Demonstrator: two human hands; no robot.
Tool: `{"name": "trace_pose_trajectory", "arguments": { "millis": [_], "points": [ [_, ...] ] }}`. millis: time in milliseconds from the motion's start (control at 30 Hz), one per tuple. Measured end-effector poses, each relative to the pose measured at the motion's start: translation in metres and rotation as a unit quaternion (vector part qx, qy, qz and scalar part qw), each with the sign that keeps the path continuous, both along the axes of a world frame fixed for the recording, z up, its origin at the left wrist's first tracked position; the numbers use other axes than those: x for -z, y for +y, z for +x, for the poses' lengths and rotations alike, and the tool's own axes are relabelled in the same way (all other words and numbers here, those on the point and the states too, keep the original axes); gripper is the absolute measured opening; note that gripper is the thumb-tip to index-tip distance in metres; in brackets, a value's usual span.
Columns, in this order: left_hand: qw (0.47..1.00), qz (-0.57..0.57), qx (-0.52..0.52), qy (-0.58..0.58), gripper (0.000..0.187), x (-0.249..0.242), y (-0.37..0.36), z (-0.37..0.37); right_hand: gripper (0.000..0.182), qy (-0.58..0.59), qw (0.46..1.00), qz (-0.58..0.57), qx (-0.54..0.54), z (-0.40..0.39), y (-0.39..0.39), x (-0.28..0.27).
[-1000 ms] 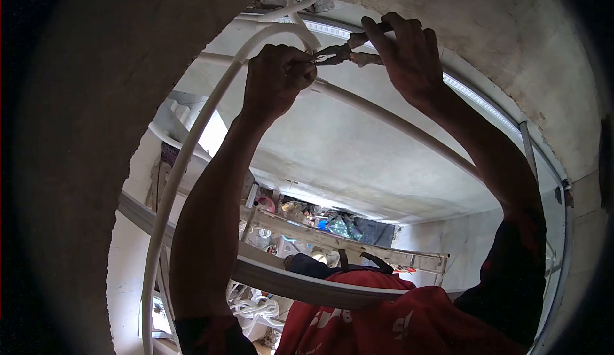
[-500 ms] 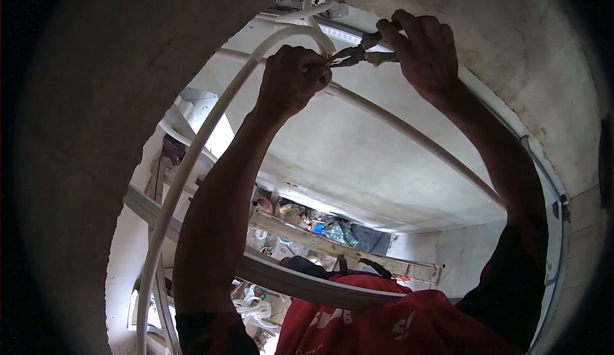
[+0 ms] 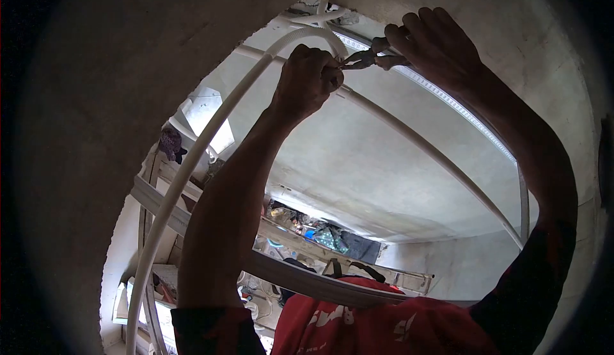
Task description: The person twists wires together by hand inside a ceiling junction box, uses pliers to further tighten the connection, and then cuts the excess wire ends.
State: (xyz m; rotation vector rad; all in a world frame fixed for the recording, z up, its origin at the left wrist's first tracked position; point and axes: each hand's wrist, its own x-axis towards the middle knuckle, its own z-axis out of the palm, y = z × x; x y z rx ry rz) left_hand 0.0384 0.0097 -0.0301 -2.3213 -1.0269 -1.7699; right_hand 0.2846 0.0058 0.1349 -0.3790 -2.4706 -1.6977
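Note:
My right hand [image 3: 441, 43] is raised and closed around the handles of a pair of pliers [image 3: 362, 60]. The plier handles are spread a little, and the jaws point left at the fingertips of my left hand [image 3: 309, 80]. My left hand is closed in a pinch. Whatever lies between its fingers, right at the plier tips, is too small and dark to make out. Just above and behind my left hand, a ribbed bend [image 3: 310, 33] arches over at the top of a white pipe [image 3: 176, 195], which runs down to the lower left.
Another white pipe [image 3: 435, 144] crosses behind my hands to the lower right. Broken plaster edges [image 3: 185, 109] frame the opening on the left. A grey metal rail [image 3: 307, 281] passes in front of my red shirt [image 3: 384, 323]. Wooden planks [image 3: 400, 275] and assorted clutter lie far below.
The view has shifted, so both hands and the pliers appear slightly farther right. The plier tips stay at my left fingertips, and both hands keep their grip.

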Motion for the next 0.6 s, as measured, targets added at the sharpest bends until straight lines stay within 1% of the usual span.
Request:
{"name": "trace_pose_trajectory", "arguments": {
  "millis": [67, 167, 233, 267, 333, 467, 567, 600],
  "points": [
    [1.000, 0.000, -0.003, -0.006, 0.012, -0.001, 0.001, 0.001, 0.031, -0.011, 1.000, -0.001, -0.010, -0.003, -0.001, -0.006],
    [1.000, -0.013, -0.009, 0.003, 0.011, 0.001, 0.002, 0.000, 0.029, -0.026, 0.999, -0.010, 0.017, -0.010, -0.004, -0.011],
    [1.000, -0.007, -0.011, -0.022, 0.004, 0.001, 0.001, 0.003, 0.029, -0.037, 0.998, -0.024, 0.054, -0.012, -0.008, -0.013],
    [1.000, -0.007, -0.010, -0.022, 0.004, -0.001, 0.002, 0.003, 0.029, -0.038, 0.997, -0.024, 0.055, -0.012, -0.009, -0.014],
    [1.000, -0.019, -0.017, 0.001, 0.004, 0.001, 0.003, 0.003, 0.029, -0.014, 0.989, -0.088, 0.122, -0.012, -0.014, -0.011],
    [0.999, -0.039, -0.019, -0.016, 0.006, -0.001, 0.001, 0.006, 0.025, -0.007, 0.982, -0.103, 0.160, -0.013, -0.020, -0.008],
    [1.000, -0.009, -0.017, -0.005, 0.005, -0.001, 0.003, 0.005, 0.020, 0.003, 0.975, -0.132, 0.180, -0.016, -0.040, -0.007],
    [1.000, 0.010, -0.013, 0.000, 0.005, -0.001, 0.004, 0.003, 0.020, 0.029, 0.952, -0.176, 0.248, -0.025, -0.054, -0.008]
  ]
}}
